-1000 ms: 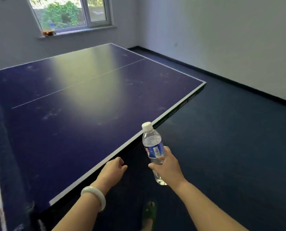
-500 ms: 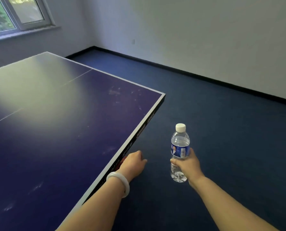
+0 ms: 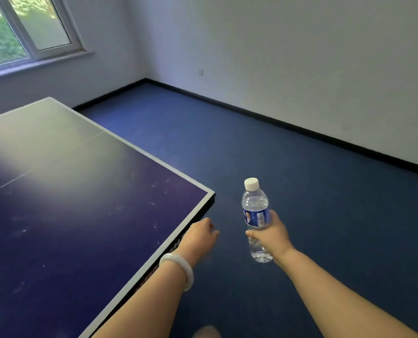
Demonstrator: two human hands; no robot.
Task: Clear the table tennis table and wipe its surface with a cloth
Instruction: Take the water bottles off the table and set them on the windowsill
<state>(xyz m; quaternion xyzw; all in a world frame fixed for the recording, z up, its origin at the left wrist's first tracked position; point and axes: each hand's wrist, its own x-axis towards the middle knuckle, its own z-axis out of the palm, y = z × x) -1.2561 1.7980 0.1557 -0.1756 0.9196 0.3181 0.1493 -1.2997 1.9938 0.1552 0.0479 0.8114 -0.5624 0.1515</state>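
Gripping the water bottle [image 3: 254, 208] around its lower half, the right hand [image 3: 272, 236] has it upright over the blue floor [image 3: 313, 191], just off the near corner of the table tennis table [image 3: 81, 215] and not touching it. Fingers wrap round the far side and the thumb comes across the front just under the blue label [image 3: 255, 217]. The white cap [image 3: 251, 184] sits on top, and clear water shows above and below the grip. Over to the left hand [image 3: 199, 236]: it hangs just beside the table's white-edged side, a little short of the corner, with its back to the camera. Its fingers are loosely curled under, and as far as this angle lets on there is nothing in them, though the palm side is hidden. A pale bangle [image 3: 178, 267] rings that wrist. The tabletop is dark blue with a thin white centre line, and scuffs and pale smudges are scattered across it. A broad patch of glare washes out its far end, below the window [image 3: 32, 28] in the upper left. Dark skirting runs along the foot of the white wall [image 3: 300, 57], well apart from both hands.
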